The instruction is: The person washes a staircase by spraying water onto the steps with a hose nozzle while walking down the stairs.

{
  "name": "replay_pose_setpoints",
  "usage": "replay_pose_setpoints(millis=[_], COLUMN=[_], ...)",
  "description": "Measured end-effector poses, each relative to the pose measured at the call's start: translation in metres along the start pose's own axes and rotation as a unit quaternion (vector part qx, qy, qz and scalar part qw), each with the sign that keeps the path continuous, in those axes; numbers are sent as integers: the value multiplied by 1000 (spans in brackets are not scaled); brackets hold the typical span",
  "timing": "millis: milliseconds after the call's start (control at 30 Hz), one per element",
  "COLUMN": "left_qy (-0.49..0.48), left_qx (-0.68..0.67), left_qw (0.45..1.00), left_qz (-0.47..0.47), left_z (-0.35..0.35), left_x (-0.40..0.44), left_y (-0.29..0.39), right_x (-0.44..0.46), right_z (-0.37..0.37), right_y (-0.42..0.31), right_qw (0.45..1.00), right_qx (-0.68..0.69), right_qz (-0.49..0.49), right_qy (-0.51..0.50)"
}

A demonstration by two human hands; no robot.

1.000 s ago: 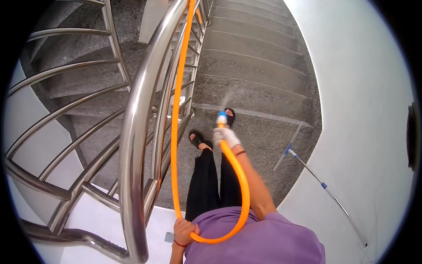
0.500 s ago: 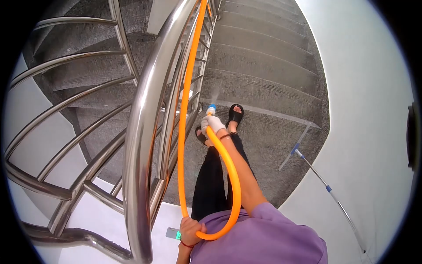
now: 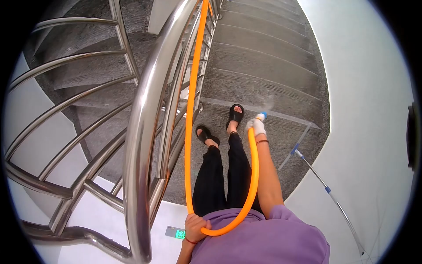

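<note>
In a white glove, my right hand (image 3: 257,126) grips the end of an orange hose (image 3: 254,167), just behind its white and blue nozzle (image 3: 262,116). A fine spray leaves the nozzle over the grey stone step. Bare and closed, my left hand (image 3: 196,227) holds the same hose near my waist, where it bends into a loop. From there the hose runs up along the steel railing to the top of the view. My feet in black sandals stand on the landing, left of the nozzle.
A thick steel handrail (image 3: 145,110) with curved bars rises on my left. Grey stairs (image 3: 263,57) run away ahead. On the right, a squeegee with a long pole (image 3: 314,171) leans by the white wall (image 3: 365,88). A small device with green display (image 3: 176,232) shows beside my left hand.
My right hand has swung to the right with the nozzle, from in front of my feet to the right of them. The hose loop has widened; my left hand has shifted slightly right.
</note>
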State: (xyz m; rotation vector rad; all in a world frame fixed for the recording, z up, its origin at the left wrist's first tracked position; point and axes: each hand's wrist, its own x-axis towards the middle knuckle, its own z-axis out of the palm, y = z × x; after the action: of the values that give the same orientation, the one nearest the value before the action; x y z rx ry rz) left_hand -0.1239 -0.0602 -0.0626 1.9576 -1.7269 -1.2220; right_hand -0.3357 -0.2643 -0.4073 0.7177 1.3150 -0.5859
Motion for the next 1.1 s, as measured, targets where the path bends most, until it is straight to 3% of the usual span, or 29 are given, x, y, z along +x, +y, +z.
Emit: replay_pose_setpoints(millis=[33, 67, 100, 167, 433, 533, 700, 800, 900, 1000, 1100], left_qy=[0, 0, 0, -18, 4, 9, 6, 2, 0, -2, 1], left_qx=[-9, -18, -18, -4, 8, 9, 8, 0, 1, 2, -2], left_qw=[1000, 1000, 1000, 1000, 1000, 1000, 1000, 1000, 1000, 1000, 1000], left_qz=[3, 5, 5, 20, 9, 8, 14, 24, 30, 23, 30], left_z=[2, 3, 3, 2, 2, 2, 7, 13, 14, 13, 12], left_x=[-2, -4, -5, -6, -6, -4, -2, 0, 2, 3, 0], left_y=[-2, -3, -2, 0, 9, 7, 9, 9, 10, 13, 12], right_x=[-15, -16, -21, -34, -25, -25, -18, -13, -3, -9, -43], right_z=[1, -4, -1, 22, 99, 101, 81, 52, 6, -42, -50], right_y=[-3, -2, 2, 23, 106, 107, 75, 46, 12, -19, -19], right_qw=[999, 999, 991, 910, 908, 935, 921, 939, 940, 996, 994], right_qx=[14, 18, 30, 87, 30, 13, 57, 43, 74, -38, -77], right_qz=[-12, 20, 85, 287, 352, 294, 315, 279, 236, 52, -61], right_qy=[28, -33, -102, -285, -224, -200, -222, -197, -235, -63, 51])
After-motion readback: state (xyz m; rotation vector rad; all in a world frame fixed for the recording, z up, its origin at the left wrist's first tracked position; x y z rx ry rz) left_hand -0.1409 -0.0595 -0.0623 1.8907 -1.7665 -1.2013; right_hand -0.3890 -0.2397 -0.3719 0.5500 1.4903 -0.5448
